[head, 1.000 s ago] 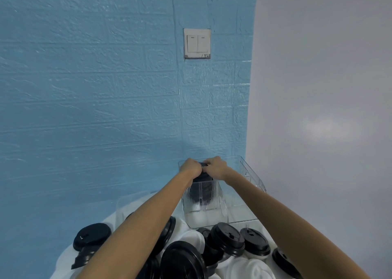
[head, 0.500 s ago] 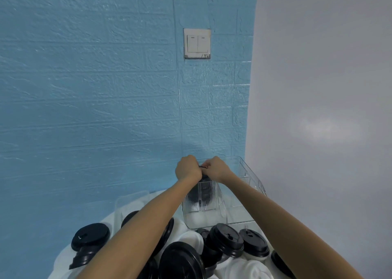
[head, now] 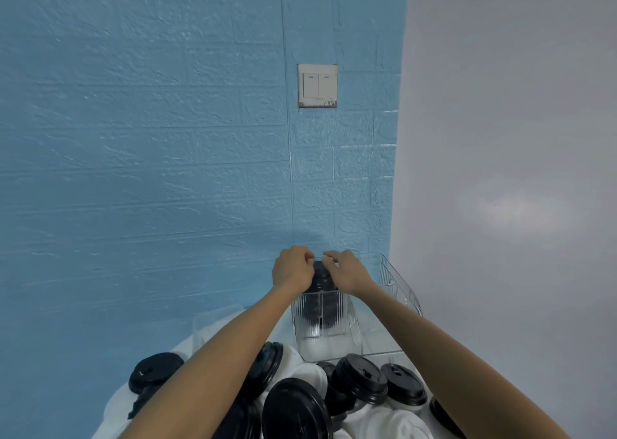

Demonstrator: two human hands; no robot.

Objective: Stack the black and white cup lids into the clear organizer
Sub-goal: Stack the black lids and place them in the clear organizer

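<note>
A blue brick-textured wall (head: 150, 171) meets a plain grey wall (head: 517, 138); a white switch (head: 317, 86) sits on the blue. Loose black and white lids (head: 362, 377) heap below. Left hand (head: 292, 270) and right hand (head: 347, 273), fingers curled, grasp the black lid stack (head: 321, 276) topping the ribbed clear organizer (head: 320, 318).

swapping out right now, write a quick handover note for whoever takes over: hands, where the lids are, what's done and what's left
Left hand and right hand: both curled on the top of the black lid stack at the mouth of the clear organizer.
Done: black lids fill the organizer's front-left slot; its right side looks unfilled.
Left: loose black lids and white lids piled in front of the organizer need stacking in.
</note>
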